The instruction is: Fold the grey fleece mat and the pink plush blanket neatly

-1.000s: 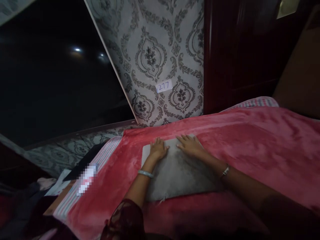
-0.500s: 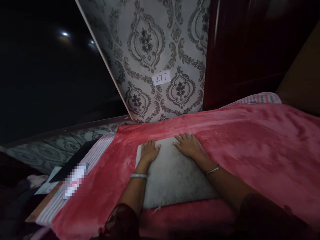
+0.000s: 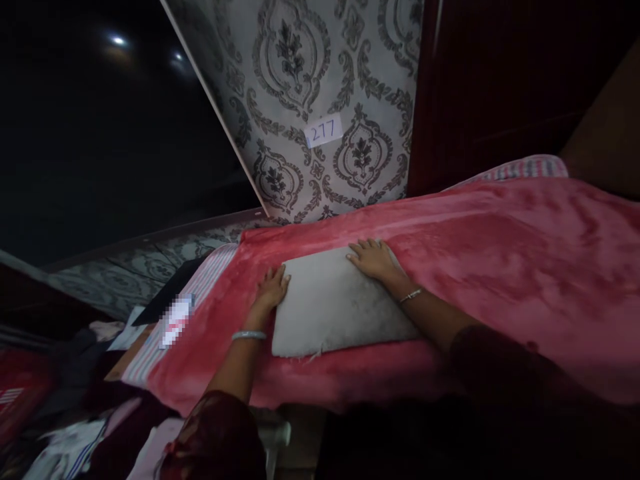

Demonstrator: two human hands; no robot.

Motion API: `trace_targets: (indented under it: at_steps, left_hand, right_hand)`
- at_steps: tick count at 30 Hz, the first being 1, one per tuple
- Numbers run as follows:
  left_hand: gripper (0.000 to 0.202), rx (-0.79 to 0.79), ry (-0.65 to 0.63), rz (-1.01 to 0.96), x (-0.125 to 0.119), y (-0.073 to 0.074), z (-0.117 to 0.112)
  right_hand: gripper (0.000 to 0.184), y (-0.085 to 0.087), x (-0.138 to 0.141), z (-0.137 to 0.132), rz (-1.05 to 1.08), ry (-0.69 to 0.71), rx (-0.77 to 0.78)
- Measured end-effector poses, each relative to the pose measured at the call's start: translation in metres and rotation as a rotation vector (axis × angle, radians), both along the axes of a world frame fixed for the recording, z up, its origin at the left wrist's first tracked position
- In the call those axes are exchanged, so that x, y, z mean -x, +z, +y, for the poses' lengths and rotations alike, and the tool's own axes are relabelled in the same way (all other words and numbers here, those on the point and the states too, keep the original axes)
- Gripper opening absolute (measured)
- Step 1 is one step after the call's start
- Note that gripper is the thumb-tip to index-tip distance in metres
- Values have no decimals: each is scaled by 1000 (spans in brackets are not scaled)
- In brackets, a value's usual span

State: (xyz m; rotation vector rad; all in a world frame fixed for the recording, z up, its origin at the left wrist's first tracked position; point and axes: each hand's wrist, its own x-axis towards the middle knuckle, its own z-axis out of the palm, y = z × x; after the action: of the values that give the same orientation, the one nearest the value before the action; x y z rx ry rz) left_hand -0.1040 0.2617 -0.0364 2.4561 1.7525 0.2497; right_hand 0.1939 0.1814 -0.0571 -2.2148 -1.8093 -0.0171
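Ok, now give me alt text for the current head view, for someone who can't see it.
A person's right hand lies on the far right corner of a flat gray cloth on a red blanket, while the left hand is at its far left corner. Behind, patterned wallpaper bears a label reading 277.

Betw. L hand [image 3: 273,288] & R hand [image 3: 373,259], the grey cloth [image 3: 320,300] lies low & flat — easy pass over top. R forearm [image 3: 435,313] blocks the cloth's near R side; past it, wide open run of red blanket [image 3: 530,280]. Fwd: patterned wall [image 3: 300,87] stops reach beyond blanket's far edge, w/ dark red panel [image 3: 480,80] to R — narrower blanket strip L of L hand.
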Motion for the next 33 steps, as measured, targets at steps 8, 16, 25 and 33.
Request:
trace_targets:
  at_steps: [8,16,25,33]
  left_hand:
    - [60,-51,-514,67,-41,-1,-115]
    - [66,-105,-371,135,-28,-28,-133]
    - [59,-59,-162,-196,43,-50,-114]
    - [62,123,52,-649,44,-40,-73]
  right_hand:
    - [65,-13,42,-76,6,241,-70]
    - [64,-26,53,-112,-21,254,-38]
    - [63,-49,23,-138,-37,191,-110]
    - [66,-77,-27,-155,111,-60,-216]
